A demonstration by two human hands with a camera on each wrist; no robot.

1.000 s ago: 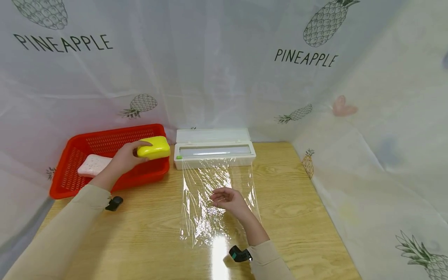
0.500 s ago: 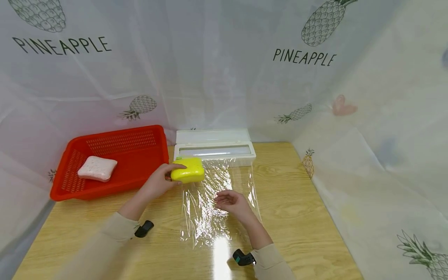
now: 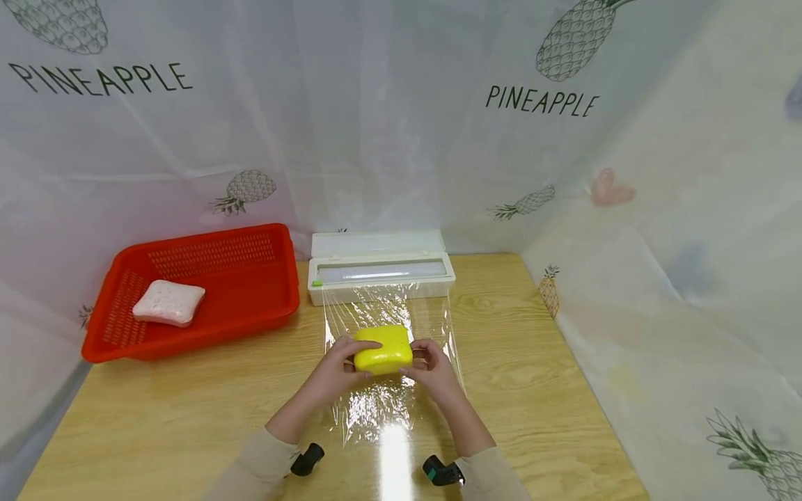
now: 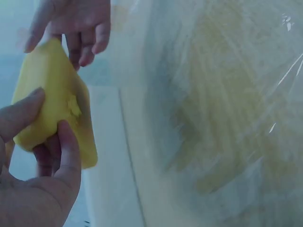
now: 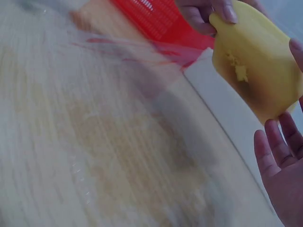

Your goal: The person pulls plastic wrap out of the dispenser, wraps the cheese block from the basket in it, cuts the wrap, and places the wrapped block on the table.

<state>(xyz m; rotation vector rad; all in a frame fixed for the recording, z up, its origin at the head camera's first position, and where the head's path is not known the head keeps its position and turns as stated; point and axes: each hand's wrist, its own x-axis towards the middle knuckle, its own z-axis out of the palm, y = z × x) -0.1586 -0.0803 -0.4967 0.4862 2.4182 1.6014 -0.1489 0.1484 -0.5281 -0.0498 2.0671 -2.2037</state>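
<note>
A yellow sponge [image 3: 383,350] is held over a sheet of clear plastic wrap [image 3: 363,410], which covers part of the table. My left hand [image 3: 335,372] grips the sponge's left end, thumb on one face and fingers on the other. At the opposite end, my right hand [image 3: 435,376] has its fingertips right at the sponge's edge, its fingers extended in the right wrist view. The wrap comes out of a white dispenser box [image 3: 382,289] whose lid stands up. Ragged bits mark the sponge's underside [image 5: 241,73] in the right wrist view.
A red plastic basket [image 3: 285,278] sits at the back left, with a white speckled sponge [image 3: 168,303] inside. The wooden table [image 3: 520,390] meets hanging sheets [image 3: 388,139] printed with pineapples at the back and right.
My left hand has brought the yellow sponge from above the basket rightward and nearer, over the wrap. My right hand has shifted slightly right and now meets the sponge's right end.
</note>
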